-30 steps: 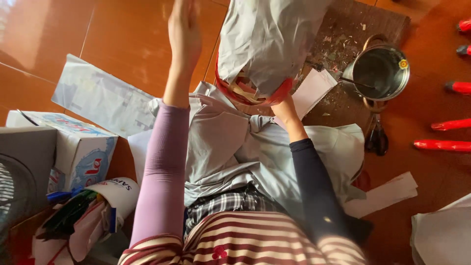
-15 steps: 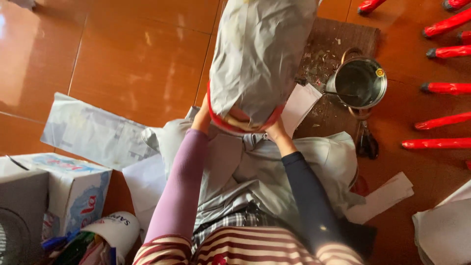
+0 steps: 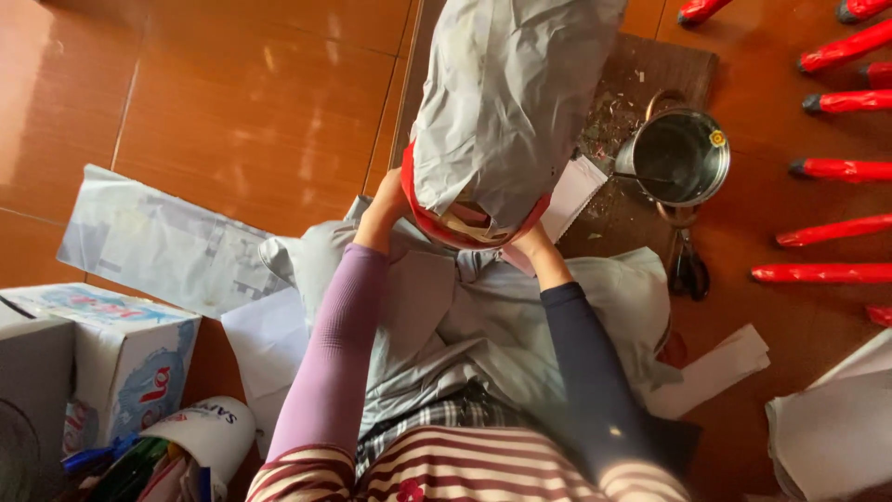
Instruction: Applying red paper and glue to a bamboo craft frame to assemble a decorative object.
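Grey paper-wrapped, red-rimmed cylinder (image 3: 506, 112) is gripped at its lower rim by left hand (image 3: 388, 203) and right hand (image 3: 530, 246), fingers clasped around it.

**Grey paper form with red rim**

Bulky rounded form (image 3: 506, 102) wrapped in crumpled grey paper, held up above the lap. Red rim (image 3: 437, 228) circles its lower, open end, facing the person; pale strips show inside. Paper skin wrinkled, overlapping in sheets. Top runs out of view.

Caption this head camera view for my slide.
Both hands, left hand and right hand, hold a grey paper-wrapped bundle upright over the lap.
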